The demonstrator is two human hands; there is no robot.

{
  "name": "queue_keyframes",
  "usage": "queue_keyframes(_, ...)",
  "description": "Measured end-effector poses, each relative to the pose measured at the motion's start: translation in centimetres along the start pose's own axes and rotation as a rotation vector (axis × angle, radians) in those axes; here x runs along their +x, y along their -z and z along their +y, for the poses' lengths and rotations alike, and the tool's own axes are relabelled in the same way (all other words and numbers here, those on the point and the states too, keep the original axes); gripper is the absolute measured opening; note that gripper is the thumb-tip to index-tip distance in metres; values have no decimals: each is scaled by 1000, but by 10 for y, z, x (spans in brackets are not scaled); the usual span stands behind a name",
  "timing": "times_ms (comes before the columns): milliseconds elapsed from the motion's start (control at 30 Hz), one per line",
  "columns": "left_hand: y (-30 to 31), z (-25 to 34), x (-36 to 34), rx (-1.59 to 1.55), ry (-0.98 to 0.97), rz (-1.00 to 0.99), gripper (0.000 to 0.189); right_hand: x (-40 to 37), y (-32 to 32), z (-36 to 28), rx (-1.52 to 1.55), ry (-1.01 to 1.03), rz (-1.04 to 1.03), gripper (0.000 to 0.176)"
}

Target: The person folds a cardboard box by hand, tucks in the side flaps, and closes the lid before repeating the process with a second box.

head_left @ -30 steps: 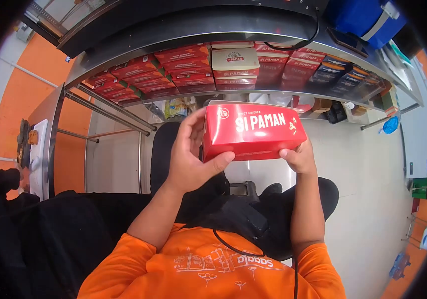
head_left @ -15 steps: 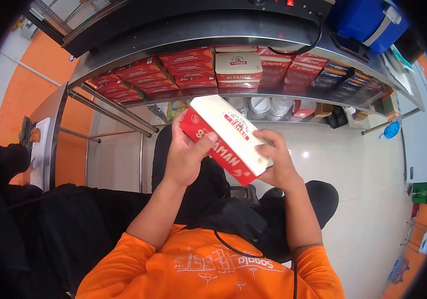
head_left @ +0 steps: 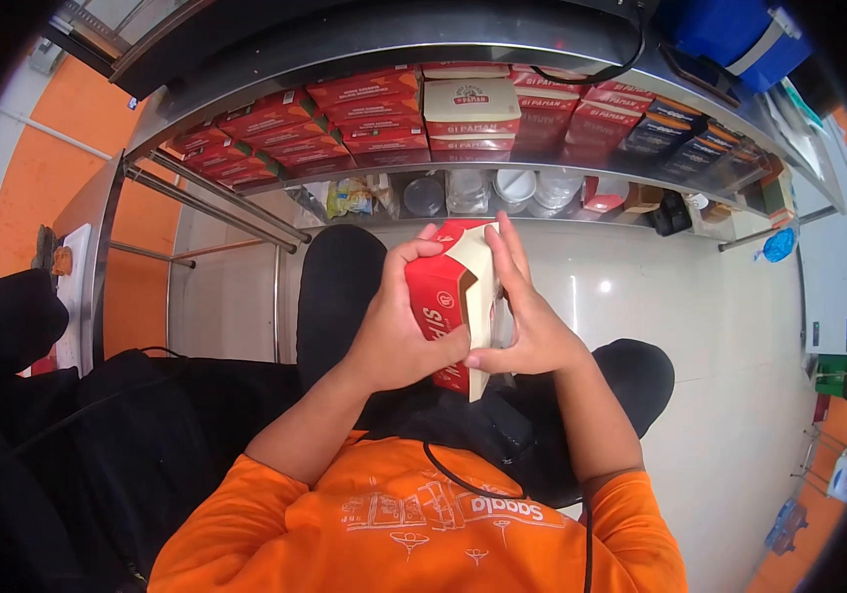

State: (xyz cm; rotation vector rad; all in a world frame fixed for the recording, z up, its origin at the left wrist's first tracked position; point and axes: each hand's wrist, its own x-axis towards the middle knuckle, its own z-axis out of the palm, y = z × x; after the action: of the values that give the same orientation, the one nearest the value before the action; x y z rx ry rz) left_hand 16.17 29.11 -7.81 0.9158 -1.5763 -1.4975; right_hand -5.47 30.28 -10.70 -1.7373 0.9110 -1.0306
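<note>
Held upright above my lap is a red and cream cardboard box (head_left: 436, 289), its long side pointing toward my body. My left hand (head_left: 399, 321) grips the red side, with the thumb across the printed face and the fingers around the far edge. On the cream side, my right hand (head_left: 532, 321) presses against the box, thumb low near its close end and fingers extended along the far end. A dark gap shows between the red side and the cream panel. The box's underside is hidden.
Ahead, a metal shelf (head_left: 344, 170) bears stacked red boxes (head_left: 369, 109), a cream-topped box (head_left: 471, 102) and dark boxes (head_left: 663, 128). Plastic containers (head_left: 514, 186) stand on the lower shelf. A blue cooler (head_left: 730, 40) sits at upper right. Black cloth (head_left: 166, 425) lies at left.
The box has been turned from a diagonal to nearly lengthwise and moved slightly left. My right hand has shifted left and spread along the cream panel. A gap now shows at the box's edge.
</note>
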Motion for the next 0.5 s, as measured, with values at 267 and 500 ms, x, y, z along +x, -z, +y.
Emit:
queue_keyframes(267, 3, 9, 1, 41, -67, -97, 88, -4, 2, 8, 12, 83, 3, 108)
queue_keyframes(500, -5, 5, 1, 84, -168, -16, 83, -4, -3, 3, -82, 227, 40, 95)
